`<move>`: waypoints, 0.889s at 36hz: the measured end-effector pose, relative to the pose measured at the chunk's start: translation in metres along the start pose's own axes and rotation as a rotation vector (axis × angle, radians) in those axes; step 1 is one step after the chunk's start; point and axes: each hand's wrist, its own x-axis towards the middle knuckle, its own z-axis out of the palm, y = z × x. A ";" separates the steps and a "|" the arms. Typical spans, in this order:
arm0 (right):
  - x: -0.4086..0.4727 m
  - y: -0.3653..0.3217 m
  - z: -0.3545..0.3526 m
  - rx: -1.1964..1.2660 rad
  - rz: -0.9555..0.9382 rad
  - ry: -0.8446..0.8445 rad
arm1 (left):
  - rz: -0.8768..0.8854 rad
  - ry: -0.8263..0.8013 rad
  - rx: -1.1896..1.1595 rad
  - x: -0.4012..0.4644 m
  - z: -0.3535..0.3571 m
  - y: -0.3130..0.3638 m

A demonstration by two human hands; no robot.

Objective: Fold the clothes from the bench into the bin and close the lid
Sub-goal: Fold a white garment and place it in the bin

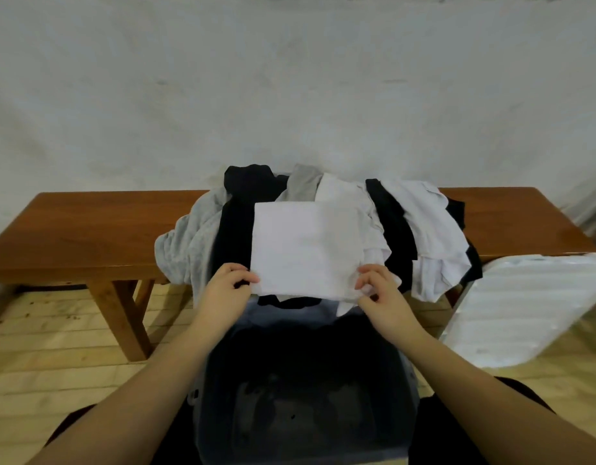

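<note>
A folded white garment (306, 246) lies flat on top of a heap of clothes (424, 223) on the wooden bench (88, 229). My left hand (227, 286) pinches its near left corner. My right hand (378, 286) pinches its near right corner. The heap holds grey, black and white pieces, some hanging over the bench's front edge. Directly below my hands stands a translucent grey bin (303, 391), open, with a dark inside. Its white lid (524, 310) leans against the bench at the right.
A pale wall rises right behind the bench. The floor (55, 347) is light wooden boards. The bench's legs (122, 317) stand left of the bin. My knees in dark clothing flank the bin at the bottom.
</note>
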 end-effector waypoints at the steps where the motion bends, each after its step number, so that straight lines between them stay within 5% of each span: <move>1: 0.001 0.002 0.002 0.047 0.021 0.024 | -0.050 0.026 -0.065 0.001 0.003 -0.002; 6: 0.011 -0.006 0.010 0.320 0.274 0.182 | -0.300 0.081 -0.405 0.008 0.019 0.002; 12: 0.029 -0.009 0.019 0.385 0.467 0.173 | -0.330 0.067 -0.484 0.014 0.034 0.008; 21: 0.030 -0.016 0.020 0.594 0.599 0.021 | -0.274 0.056 -0.369 0.012 0.033 -0.001; 25: 0.026 -0.025 0.015 0.671 0.681 -0.089 | -0.413 0.029 -0.503 0.015 0.034 -0.008; 32: 0.025 -0.032 0.008 0.674 0.669 -0.035 | -0.469 0.026 -0.632 0.012 0.035 -0.018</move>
